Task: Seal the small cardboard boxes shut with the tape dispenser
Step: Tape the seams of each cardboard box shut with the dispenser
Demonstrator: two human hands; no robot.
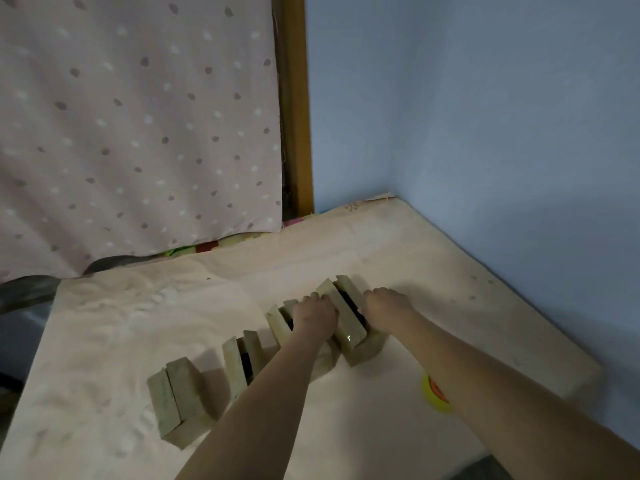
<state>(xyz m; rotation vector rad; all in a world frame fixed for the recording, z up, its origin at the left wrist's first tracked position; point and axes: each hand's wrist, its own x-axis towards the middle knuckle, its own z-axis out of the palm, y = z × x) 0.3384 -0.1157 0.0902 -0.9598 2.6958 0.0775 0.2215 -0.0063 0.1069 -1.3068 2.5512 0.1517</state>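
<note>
Pale bedding covers the mattress (398,237) in a blue-walled corner, with four small boxes in a diagonal row. Both hands flank the farthest box (349,317), flaps not yet closed: left hand (313,315) and right hand (386,304) press its flaps inward, fingers seemingly curled over them. Push both flaps flat and flush before taping. What looks like the yellow tape dispenser (434,396) sits under the right forearm.

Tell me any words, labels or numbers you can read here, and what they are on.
None can be read.
The rightmost cardboard box, between the left hand and right hand, bears a tiny bright mark, too small to read.
The yellow and orange tape roll is mostly hidden by the right forearm; no lettering shows.
The other boxes look plain.
</note>
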